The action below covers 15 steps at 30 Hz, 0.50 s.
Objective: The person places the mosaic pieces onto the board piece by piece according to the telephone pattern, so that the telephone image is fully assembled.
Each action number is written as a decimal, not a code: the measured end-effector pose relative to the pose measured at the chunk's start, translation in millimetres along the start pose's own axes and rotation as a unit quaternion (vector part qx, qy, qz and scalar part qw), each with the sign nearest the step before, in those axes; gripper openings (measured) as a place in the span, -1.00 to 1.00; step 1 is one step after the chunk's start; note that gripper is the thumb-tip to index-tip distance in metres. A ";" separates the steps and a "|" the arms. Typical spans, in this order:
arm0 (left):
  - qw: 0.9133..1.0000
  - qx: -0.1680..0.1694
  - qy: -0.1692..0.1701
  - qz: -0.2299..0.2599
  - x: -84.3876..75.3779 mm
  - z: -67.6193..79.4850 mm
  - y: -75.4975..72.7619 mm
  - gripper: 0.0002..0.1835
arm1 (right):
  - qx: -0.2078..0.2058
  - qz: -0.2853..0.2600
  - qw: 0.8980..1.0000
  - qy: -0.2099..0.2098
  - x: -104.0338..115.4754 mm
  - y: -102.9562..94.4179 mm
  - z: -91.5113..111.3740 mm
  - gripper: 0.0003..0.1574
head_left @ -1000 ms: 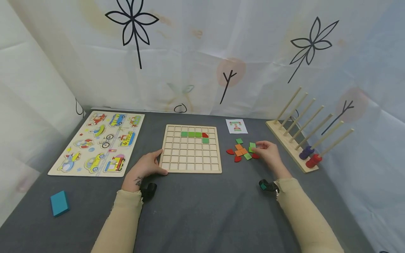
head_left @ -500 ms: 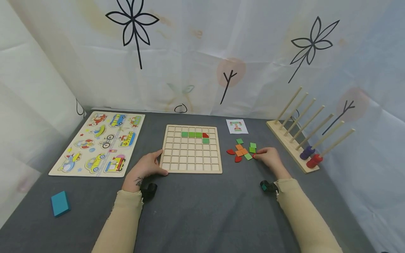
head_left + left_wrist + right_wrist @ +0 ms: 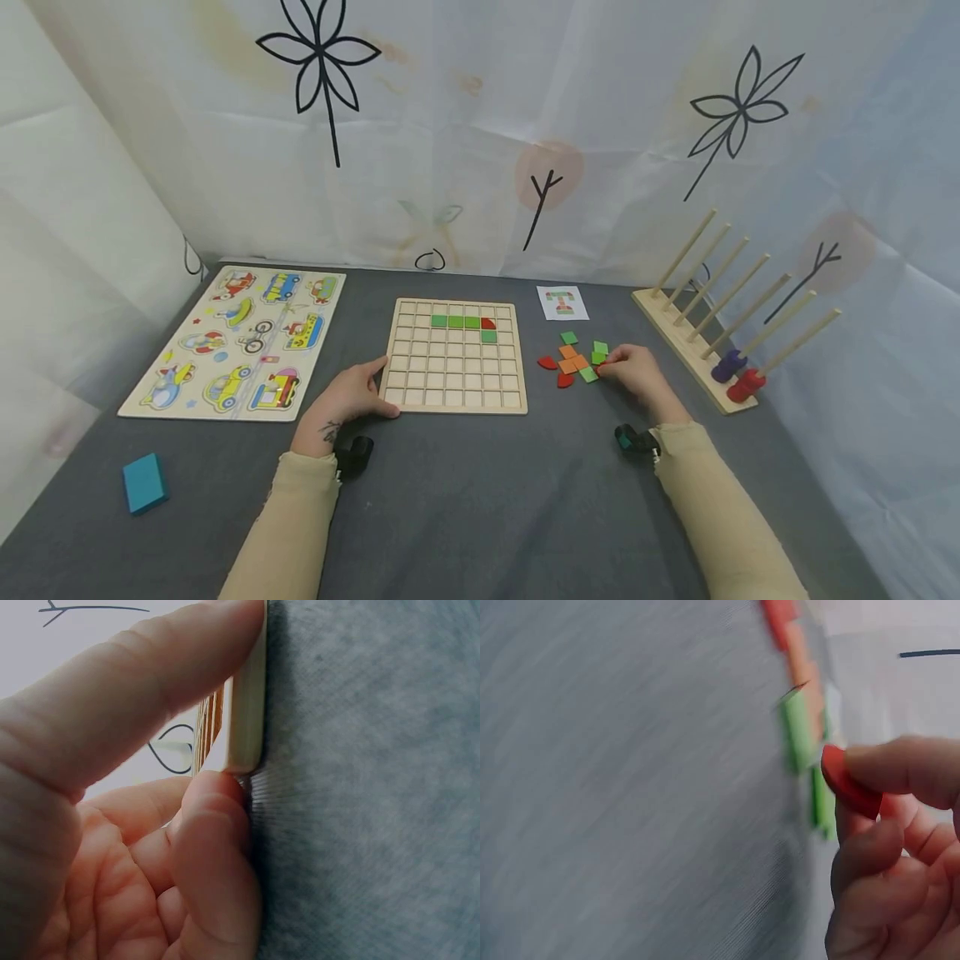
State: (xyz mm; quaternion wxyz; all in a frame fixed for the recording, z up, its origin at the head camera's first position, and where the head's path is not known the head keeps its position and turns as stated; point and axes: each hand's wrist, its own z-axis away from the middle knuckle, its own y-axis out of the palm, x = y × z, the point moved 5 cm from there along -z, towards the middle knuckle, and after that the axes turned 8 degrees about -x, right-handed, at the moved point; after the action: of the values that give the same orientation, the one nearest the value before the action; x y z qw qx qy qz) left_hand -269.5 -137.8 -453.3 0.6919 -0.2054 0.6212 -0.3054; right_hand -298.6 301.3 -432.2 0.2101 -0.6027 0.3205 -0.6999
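A wooden grid board (image 3: 453,367) lies mid-table in the head view, with green squares (image 3: 455,322), another green square (image 3: 489,337) and a red quarter-round tile (image 3: 488,323) in its cells. My left hand (image 3: 352,393) grips its near left corner, the thumb along the front edge and fingers at the side. In the right wrist view, my right hand (image 3: 900,847) pinches a red curved-edged tile (image 3: 847,784) between thumb and finger. That hand is at the right side of a loose group of orange tiles (image 3: 567,366), green tiles (image 3: 588,375) and red tiles (image 3: 547,362).
A small pattern card (image 3: 562,303) lies behind the loose tiles. At right stands a wooden peg rack (image 3: 693,350) with purple and red rings on two pegs. A vehicle puzzle board (image 3: 236,342) lies at left, a blue block (image 3: 145,483) nearer. White cloth hangs behind.
My right hand has moved slightly from the green tiles toward the red tile at the group's right side and now pinches it. The left hand stays at the grid board's corner.
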 end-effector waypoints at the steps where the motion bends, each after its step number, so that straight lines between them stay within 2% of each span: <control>1: 1.000 0.000 0.001 0.001 0.3 0.2 0.0 0.07 | 0.005 -0.010 1.000 -0.004 6.0 0.8 0.1 -0.80; 6: 1.000 -0.003 0.004 0.012 -0.5 0.1 0.4 0.07 | 0.044 -0.084 0.995 -0.027 45.8 11.8 2.2 -0.69; 9: 1.000 -0.006 0.003 0.016 -0.8 -0.6 1.1 0.07 | 0.093 -0.140 0.985 -0.041 72.7 27.5 2.5 -0.56; 13: 1.000 -0.010 0.000 0.017 -0.4 0.1 0.6 0.08 | 0.152 -0.165 0.973 -0.061 109.5 54.5 1.4 -0.51; 15: 1.000 -0.010 -0.001 0.018 0.1 0.9 -0.1 0.08 | 0.165 -0.165 0.969 -0.079 128.5 67.6 0.6 -0.53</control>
State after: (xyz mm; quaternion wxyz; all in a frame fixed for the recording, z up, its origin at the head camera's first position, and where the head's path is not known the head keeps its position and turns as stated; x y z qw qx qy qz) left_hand -268.7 -138.0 -453.1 0.6958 -0.2017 0.6270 -0.2865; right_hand -328.0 166.0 -388.5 0.2133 -0.6574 0.0788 -0.7184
